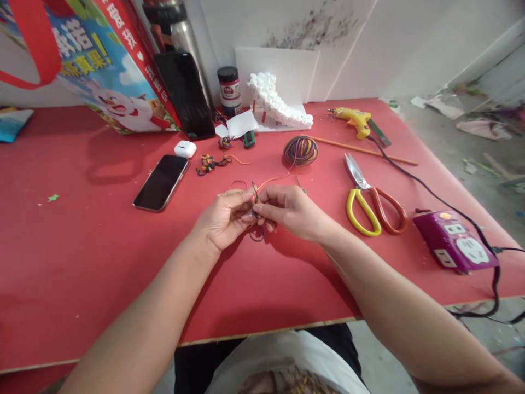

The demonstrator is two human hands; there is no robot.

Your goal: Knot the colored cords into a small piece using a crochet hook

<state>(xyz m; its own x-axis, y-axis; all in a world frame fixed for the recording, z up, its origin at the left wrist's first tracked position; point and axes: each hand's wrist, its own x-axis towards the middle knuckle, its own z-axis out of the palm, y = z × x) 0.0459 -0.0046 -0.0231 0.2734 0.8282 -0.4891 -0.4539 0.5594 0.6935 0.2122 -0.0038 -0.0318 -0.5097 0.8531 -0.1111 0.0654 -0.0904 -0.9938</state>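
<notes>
My left hand [228, 214] and my right hand [289, 210] meet over the red table, fingertips close together. Both pinch a thin multicoloured cord [257, 235], dark with orange stretches, which loops below and above the fingers. How the strand crosses between the fingertips is partly hidden. An orange length runs from the hands toward a ball of multicoloured cord [301, 151] just beyond them. Left of the ball lies a small knotted piece of cord [207, 164] in dark and orange, beside a smaller bundle [224, 143].
Scissors [361, 191] lie right of my hands, near a purple power socket block [455, 241] with a black cable. Farther back are a yellow glue gun [353, 119], a wooden stick [365, 150] and a white bumpy model [279, 104]. A phone [161, 183] lies left.
</notes>
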